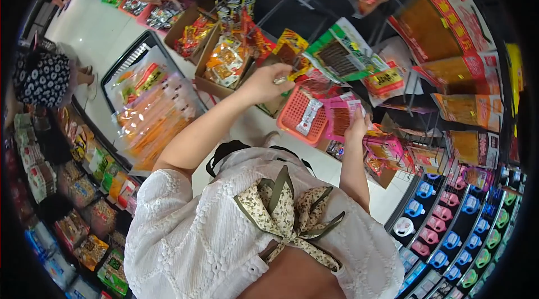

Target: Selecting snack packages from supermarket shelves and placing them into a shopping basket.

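My left hand (269, 82) reaches forward beside a yellow-and-red snack packet (290, 48), its fingers curled. Something small and shiny shows at the fingers; I cannot tell whether it is held. My right hand (358, 125) grips pink snack packets (339, 116) with reddish-brown strips showing through a window. These packets overlap the right side of a coral-red plastic basket (288, 120). Inside that basket lies a white packet (310, 116) bearing writing. More pink packets (383, 147) hang or lie just right of my right hand.
A green-and-white packet (341, 53) and large brown snack bags (448, 25) hang on the dark rack. Cardboard boxes (225, 86) hold small packets. At left stands a black shopping basket (110, 80) with bagged goods. Another person (46, 76) is at far left. Bottles (438, 223) line shelves at right.
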A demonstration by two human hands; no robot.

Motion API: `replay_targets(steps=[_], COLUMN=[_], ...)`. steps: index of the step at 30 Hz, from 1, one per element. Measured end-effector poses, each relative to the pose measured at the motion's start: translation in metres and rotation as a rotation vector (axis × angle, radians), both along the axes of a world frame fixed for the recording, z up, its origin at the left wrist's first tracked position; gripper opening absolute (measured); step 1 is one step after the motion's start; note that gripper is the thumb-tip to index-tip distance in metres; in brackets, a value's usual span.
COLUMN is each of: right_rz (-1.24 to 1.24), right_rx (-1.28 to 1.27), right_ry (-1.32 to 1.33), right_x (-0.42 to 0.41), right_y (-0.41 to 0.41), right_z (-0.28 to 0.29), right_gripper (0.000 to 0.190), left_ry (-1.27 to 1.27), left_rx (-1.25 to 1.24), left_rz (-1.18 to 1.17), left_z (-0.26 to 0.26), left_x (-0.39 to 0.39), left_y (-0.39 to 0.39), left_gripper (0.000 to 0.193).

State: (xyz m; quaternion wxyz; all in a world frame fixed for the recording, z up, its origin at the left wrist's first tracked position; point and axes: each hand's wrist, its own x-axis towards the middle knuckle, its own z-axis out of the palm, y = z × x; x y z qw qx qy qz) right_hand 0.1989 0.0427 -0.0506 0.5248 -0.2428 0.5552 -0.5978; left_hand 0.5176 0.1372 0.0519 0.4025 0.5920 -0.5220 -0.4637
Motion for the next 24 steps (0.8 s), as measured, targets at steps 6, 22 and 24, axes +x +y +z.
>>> replay_targets(steps=[6, 22, 24], right_rz=[0.378, 1.191, 1.275], right_rx=[0.115, 0.153, 0.220], right_ry=[-0.009, -0.122, -0.182], right_x=[0.126, 0.404, 0.423], right_y=[0.070, 0.147, 0.153], right_z=[-0.016, 0.064, 0.063], right_gripper=[0.045, 0.034, 0.034], left_ry=[-0.280, -1.074, -1.037], left_rx=[-0.002, 0.518, 0.541], left_rz=[-0.037, 0.406, 0.390], left_z=[0.025, -0.107, -0.109], left_x=[0.107, 0.365, 0.362], left_y=[0.053, 0.159, 0.152], left_gripper=[0.042, 0.051, 0.052])
